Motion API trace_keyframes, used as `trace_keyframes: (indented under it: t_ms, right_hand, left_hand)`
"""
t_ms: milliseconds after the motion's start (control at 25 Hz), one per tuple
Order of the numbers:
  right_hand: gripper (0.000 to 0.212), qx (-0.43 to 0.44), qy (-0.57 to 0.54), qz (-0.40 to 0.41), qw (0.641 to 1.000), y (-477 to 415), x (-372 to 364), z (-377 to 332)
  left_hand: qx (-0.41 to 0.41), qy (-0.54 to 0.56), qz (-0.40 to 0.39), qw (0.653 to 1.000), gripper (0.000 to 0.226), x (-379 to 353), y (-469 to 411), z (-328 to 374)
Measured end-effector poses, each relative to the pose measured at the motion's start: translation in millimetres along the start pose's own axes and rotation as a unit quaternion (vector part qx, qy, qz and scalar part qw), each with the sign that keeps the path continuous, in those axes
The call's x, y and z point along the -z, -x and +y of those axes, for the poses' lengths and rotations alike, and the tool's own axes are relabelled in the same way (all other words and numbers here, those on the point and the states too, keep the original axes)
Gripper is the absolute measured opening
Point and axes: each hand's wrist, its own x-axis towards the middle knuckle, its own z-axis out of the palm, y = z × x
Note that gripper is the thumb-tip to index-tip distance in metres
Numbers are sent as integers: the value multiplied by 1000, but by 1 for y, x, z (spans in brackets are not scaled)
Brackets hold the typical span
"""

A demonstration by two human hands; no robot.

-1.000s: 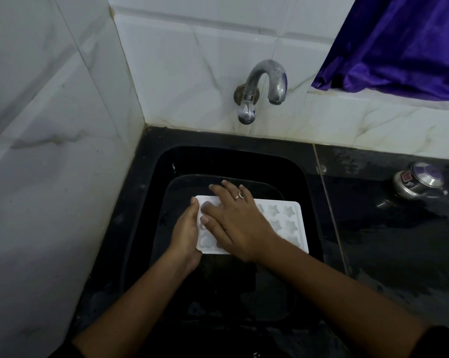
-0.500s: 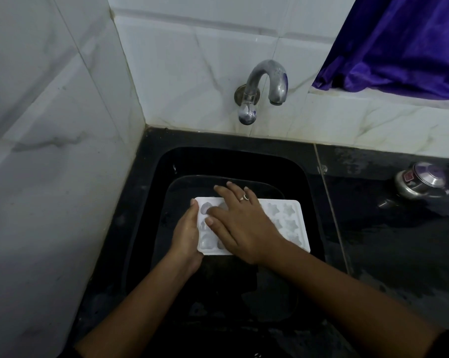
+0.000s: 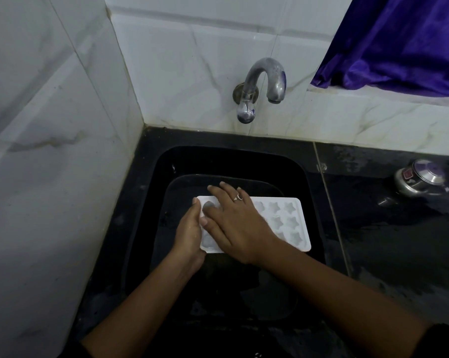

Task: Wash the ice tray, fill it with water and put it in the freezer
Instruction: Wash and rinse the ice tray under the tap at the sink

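A white ice tray point(image 3: 285, 223) with star-shaped and rounded cups lies level over the black sink point(image 3: 306, 177). My left hand point(image 3: 189, 233) grips its left end, thumb on the top rim. My right hand point(image 3: 236, 220), with a ring on one finger, lies flat across the left half of the tray, fingers straight and spread over the cups. The cups under that hand are hidden. A metal tap point(image 3: 263, 86) sticks out of the tiled wall above the sink, and no water runs from it.
White marble-look tiles close the left side and the back. A wet black counter point(image 3: 399, 241) runs to the right, with a small steel lidded pot point(image 3: 419, 180) on it. A purple curtain point(image 3: 399, 42) hangs at the upper right.
My right hand has slid a little toward the far left corner of the tray. The left hand keeps its hold and the tray stays where it was.
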Motion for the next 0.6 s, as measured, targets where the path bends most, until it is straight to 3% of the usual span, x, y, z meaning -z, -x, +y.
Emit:
trace_keyframes:
  t_ms: [600]
  right_hand:
    - [57, -13, -5, 12, 1000, -4, 5, 2]
  left_hand:
    - [11, 34, -6, 999, 61, 7, -7, -3]
